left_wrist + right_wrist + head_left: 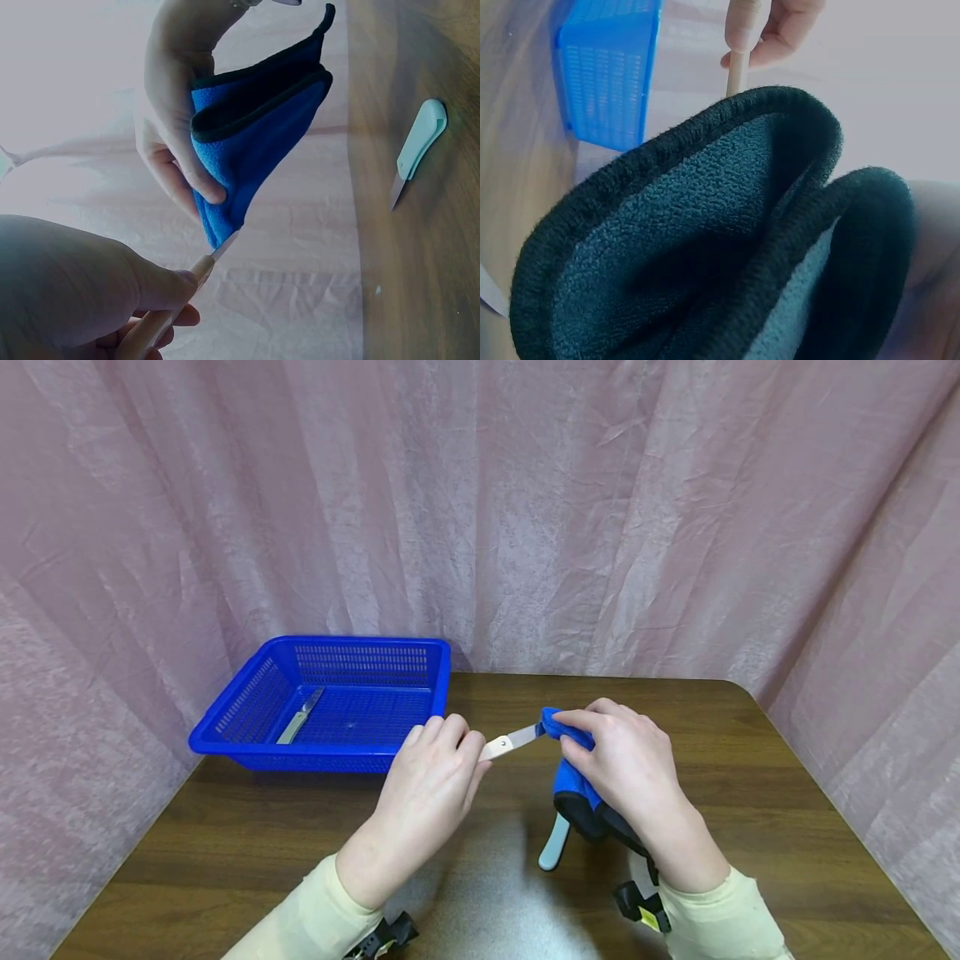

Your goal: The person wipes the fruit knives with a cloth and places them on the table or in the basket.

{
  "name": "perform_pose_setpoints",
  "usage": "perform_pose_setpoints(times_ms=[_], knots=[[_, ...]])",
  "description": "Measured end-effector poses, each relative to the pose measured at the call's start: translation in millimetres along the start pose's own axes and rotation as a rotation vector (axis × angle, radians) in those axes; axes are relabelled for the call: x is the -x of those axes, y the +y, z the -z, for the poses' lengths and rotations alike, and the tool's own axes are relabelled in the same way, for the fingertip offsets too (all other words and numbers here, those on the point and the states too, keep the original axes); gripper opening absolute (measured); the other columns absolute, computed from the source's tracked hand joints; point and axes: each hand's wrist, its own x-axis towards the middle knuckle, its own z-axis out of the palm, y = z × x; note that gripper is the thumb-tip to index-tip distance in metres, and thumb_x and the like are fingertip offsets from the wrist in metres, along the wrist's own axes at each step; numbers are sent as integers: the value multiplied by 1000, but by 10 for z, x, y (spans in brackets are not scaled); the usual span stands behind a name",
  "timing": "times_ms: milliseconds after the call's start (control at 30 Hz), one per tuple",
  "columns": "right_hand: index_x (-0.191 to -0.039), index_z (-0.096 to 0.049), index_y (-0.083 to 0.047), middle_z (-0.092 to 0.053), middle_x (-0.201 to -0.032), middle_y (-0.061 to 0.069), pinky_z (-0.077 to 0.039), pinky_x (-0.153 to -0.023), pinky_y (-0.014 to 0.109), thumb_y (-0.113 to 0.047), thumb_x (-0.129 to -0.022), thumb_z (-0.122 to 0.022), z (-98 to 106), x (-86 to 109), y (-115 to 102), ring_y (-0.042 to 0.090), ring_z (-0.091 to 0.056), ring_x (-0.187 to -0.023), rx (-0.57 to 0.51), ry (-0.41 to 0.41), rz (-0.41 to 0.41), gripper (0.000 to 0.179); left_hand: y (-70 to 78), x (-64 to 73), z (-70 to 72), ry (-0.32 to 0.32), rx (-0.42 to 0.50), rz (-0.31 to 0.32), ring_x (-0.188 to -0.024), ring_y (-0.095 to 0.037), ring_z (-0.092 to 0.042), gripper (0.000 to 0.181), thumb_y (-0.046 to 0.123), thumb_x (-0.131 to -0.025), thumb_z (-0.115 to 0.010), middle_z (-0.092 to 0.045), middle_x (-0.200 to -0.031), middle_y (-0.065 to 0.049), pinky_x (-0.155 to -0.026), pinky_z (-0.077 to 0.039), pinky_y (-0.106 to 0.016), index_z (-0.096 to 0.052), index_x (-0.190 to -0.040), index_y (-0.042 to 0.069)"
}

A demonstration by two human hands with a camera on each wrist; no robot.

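My left hand grips the cream handle of a small knife, its blade pointing right. Over the blade's tip end, my right hand pinches a folded blue cloth with black edging, so the tip is hidden. In the left wrist view the cloth hangs from the right thumb and fingers, raised off the table. The cloth's black-edged folds fill most of the right wrist view. Below the cloth lies a second knife with a pale blue-green handle.
A blue plastic basket stands at the back left of the wooden table, just beyond my left hand. Inside it lies another knife with a pale handle. A pink curtain hangs behind the table.
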Motion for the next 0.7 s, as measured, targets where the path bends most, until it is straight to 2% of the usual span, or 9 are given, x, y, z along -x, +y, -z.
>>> perform_pose_setpoints(times_ms=[333,533,700], knots=[[-125,-86,-25,-76,-105,3,-55,-72,48,-20,-96,-80,41,9,-27,24,-67,-89,-7,9,2,30,1,0,4,-3,2,5,-75,-32,-54,25,21,-95,-88,-58,-90,-7,-65,-40,-39,-68,-94,7],[-125,-86,-26,-77,-107,0,-56,-78,48,-21,-96,-81,48,28,-85,24,-69,-94,-30,0,37,30,1,2,4,-1,-3,3,-75,-31,-54,24,21,-96,-87,-58,-90,-7,-64,-40,-39,-68,-94,7],[-124,-86,-26,-77,-106,-1,-56,-77,46,-21,-95,-84,14,46,-149,23,-69,-94,-29,-5,82,30,2,1,9,-2,-2,1,-74,-31,-54,24,22,-96,-87,-58,-90,-7,-64,-40,-39,-68,-95,7]])
